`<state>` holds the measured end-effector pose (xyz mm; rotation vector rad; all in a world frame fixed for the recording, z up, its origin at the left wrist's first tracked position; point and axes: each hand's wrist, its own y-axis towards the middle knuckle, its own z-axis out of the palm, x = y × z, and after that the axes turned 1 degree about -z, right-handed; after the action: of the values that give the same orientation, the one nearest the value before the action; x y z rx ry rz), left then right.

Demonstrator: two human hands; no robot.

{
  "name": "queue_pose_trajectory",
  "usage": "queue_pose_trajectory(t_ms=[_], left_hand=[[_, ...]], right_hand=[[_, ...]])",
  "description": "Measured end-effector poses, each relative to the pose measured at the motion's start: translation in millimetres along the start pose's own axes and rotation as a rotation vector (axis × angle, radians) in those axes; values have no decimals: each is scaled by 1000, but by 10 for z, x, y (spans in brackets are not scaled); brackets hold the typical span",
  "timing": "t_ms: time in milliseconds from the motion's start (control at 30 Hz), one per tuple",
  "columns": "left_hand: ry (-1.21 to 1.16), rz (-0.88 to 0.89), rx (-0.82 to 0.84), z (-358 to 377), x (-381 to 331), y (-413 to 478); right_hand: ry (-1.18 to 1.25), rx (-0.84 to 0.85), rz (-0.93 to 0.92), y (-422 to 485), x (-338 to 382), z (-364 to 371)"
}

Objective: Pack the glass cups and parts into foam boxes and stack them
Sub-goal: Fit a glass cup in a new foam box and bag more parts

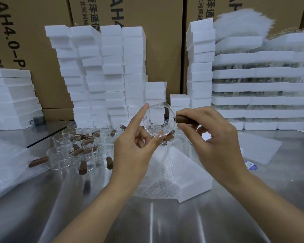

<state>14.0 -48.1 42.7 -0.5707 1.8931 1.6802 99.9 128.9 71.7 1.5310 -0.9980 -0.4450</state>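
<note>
Nearest, on the shiny steel tabletop (165, 225): a white foam box (188, 174) with bubble wrap (156, 183) draped over its left part. Held in the air just beyond it, at centre: a clear glass cup (158, 118), tipped with its mouth toward the camera. Left hand (135, 148) at the cup's left side, grip clamped on the rim between a straight forefinger on top and the thumb below. Right hand (216, 139) on the right, grip pinched tight on the cup's brown wooden handle (180, 118).

Left of the hands, standing on the tabletop: a cluster of loose glass cups (77, 151) with the same brown handles. Right of the box: a thin white foam sheet (260, 148) and a blue-and-white sticker (251, 166), print too small to read.

Farther back: tall stacks of foam boxes (105, 76) at centre-left, a small grey mug (38, 119) at far left, and on the right stacked foam trays (261, 86) with glassware between the layers.

Farthest: brown cartons (161, 50) with sideways black print, "AH4.0-P" on the left one, plus Chinese characters, among them "泽通".
</note>
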Motion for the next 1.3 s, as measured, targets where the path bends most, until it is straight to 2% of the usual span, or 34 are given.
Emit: queue_pose_trajectory(t_ms=[200, 367, 533, 667, 800, 967, 1167, 1300], left_hand=[[-1, 0, -2, -4, -21, 4], [-21, -19, -33, -3, -73, -15], [-71, -59, -15, 27, -172, -41], [-87, -114, -32, 24, -203, -27], [-136, -171, -18, 20, -216, -25], [-361, -359, -32, 39, -224, -3], [-548, -616, 91, 113, -227, -24], [-592, -767, 183, 148, -267, -43]], right_hand=[[-19, -11, -8, 2, -13, -4], [-4, -84, 67, 15, -8, -9], [271, -88, 278, 29, 1, 10], [362, -105, 294, 57, 29, -13], [320, -132, 273, 56, 50, -16], [330, -121, 297, 30, 43, 9], [214, 125, 274, -50, 46, 98], [178, 73, 250, -42, 20, 93]])
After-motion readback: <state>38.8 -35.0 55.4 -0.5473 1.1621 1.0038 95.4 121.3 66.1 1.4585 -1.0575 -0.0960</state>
